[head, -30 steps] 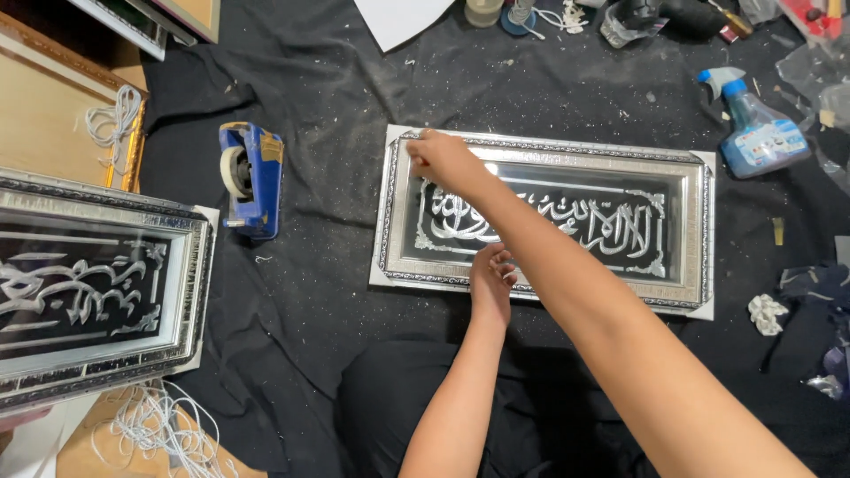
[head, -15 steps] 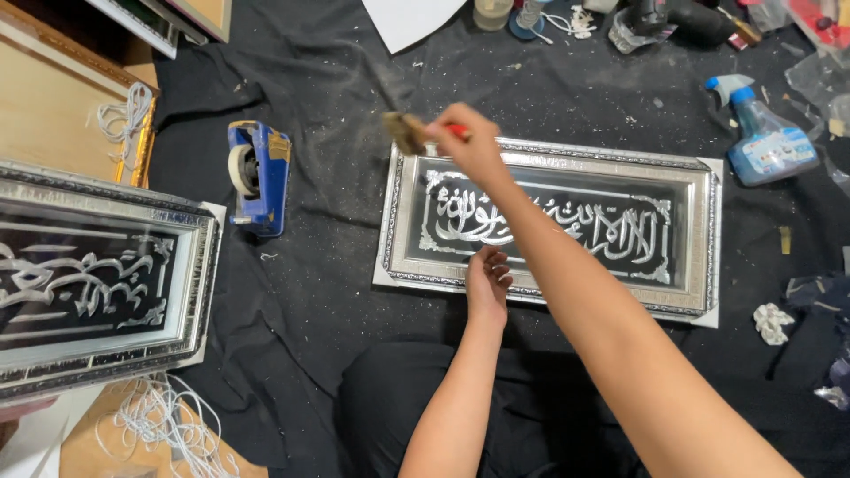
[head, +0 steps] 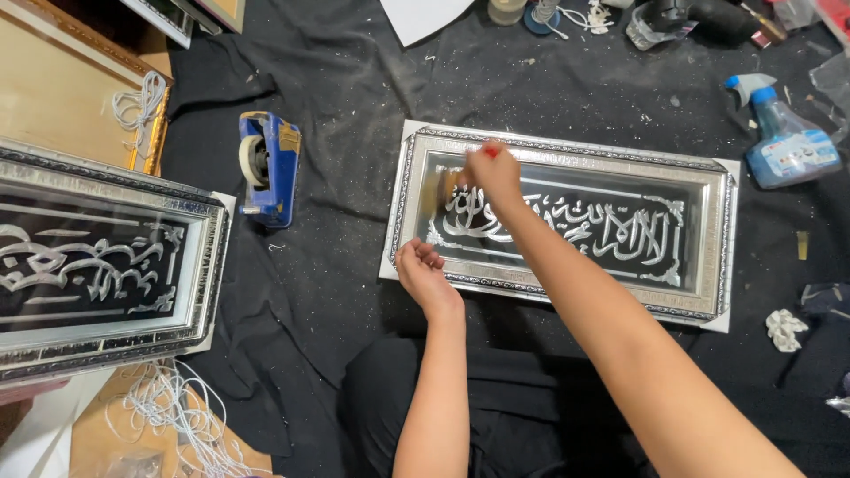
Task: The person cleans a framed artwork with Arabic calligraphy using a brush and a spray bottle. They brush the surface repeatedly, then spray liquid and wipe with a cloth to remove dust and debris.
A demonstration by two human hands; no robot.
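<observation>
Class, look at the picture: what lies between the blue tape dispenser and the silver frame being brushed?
Only bare black cloth separates tape dispenser from frame, head view.

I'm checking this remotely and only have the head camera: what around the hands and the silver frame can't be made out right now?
- Brush in the right hand: motion-blurred and mostly covered by the fingers; only a red tip and a tan smear show.
- Silver frame: the right forearm crosses its glass and lower rail.
- Left hand: seen from behind, so its fingertips' contact with the frame edge is hidden.
- Second frame: cut off by the left edge.

Right hand (head: 492, 173) reaches forward, closed; left hand (head: 423, 276) rests curled
</observation>
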